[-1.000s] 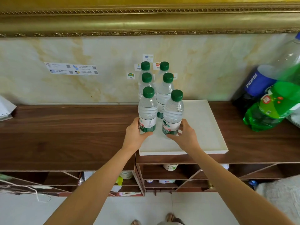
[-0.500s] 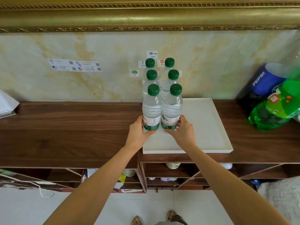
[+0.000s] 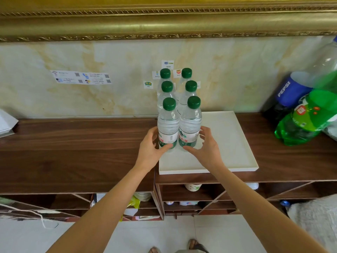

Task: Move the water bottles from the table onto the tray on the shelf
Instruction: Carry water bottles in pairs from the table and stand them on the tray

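Note:
Several clear water bottles with green caps stand in two rows on the left part of a white tray on the dark wooden shelf. The front left bottle and the front right bottle stand upright side by side. My left hand sits at the left of the front left bottle, fingers spread, thumb tip on its label. My right hand is at the right of the front right bottle, fingers apart and off it, thumb at its base.
A blue Pepsi bottle and a green soda bottle lean at the shelf's right end. Papers lie at the far left. Open compartments with small items sit below the shelf top. The wall stands right behind the bottles.
The two front bottles were pushed back against the rows and set upright on the tray. Both hands have loosened their grip, and the fingers have spread away from the bottles.

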Demonstrator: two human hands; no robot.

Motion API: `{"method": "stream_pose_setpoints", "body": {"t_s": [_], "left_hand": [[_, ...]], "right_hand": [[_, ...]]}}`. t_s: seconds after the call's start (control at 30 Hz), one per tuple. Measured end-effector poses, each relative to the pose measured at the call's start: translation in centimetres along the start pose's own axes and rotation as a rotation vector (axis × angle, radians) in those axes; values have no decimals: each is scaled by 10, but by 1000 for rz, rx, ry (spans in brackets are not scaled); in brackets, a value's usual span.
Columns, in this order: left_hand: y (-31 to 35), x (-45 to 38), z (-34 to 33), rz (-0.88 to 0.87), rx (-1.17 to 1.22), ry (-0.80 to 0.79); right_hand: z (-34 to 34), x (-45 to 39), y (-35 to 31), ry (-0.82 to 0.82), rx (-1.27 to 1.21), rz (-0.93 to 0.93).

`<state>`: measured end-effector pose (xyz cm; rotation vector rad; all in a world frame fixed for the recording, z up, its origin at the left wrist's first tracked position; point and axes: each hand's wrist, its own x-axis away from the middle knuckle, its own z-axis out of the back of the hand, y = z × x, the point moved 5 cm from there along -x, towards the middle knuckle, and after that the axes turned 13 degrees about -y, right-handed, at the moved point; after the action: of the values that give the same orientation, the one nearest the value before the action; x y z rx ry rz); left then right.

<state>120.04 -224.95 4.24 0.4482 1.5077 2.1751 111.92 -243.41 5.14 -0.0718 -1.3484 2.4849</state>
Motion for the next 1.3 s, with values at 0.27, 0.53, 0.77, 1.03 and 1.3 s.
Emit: {"method": "stream_pose_setpoints", "body": {"t_s": [0.27,0.53,0.77,1.03,1.3], "left_hand": [[21,3,3,-108,2,25],[23,1,5,-124,-87,14],[23,2,6,-124,-117,-2],[4,24,18,-2,-70,-19],[-24,92,56,190,-209,-13]], "right_hand": [[1,1,-10,57,-16,22],[-3,0,-11,64,8,28],[-4,2,-13,65,20,-8],[-1,43,-13,211,-80,-50],[-59,59,-26,-158,-2,91]]}}
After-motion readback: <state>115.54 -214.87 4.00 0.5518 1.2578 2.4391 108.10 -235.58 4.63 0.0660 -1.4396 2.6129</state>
